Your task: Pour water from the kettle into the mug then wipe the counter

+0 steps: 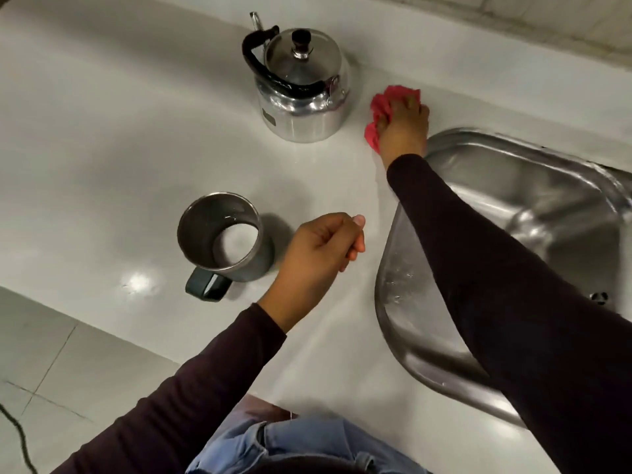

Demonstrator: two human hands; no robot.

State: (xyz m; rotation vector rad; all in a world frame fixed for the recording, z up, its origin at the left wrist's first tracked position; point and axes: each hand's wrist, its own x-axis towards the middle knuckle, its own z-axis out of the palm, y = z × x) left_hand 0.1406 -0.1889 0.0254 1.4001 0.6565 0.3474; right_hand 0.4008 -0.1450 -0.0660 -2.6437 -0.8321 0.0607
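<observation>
A shiny steel kettle [302, 94] with a black handle and a black lid knob stands upright at the back of the pale counter [119, 165]. A steel mug [222, 234] with a dark handle stands nearer, holding water. My right hand [403, 128] presses a crumpled pink cloth [381, 111] flat on the counter, just right of the kettle and beside the sink rim. My left hand [321, 258] hovers loosely curled to the right of the mug, holding nothing.
A steel sink [513, 213] fills the right side, with water drops on its left rim. A tiled wall runs behind the counter. The counter's front edge and a tiled floor [51, 364] lie at the lower left, with a dark cable on the floor.
</observation>
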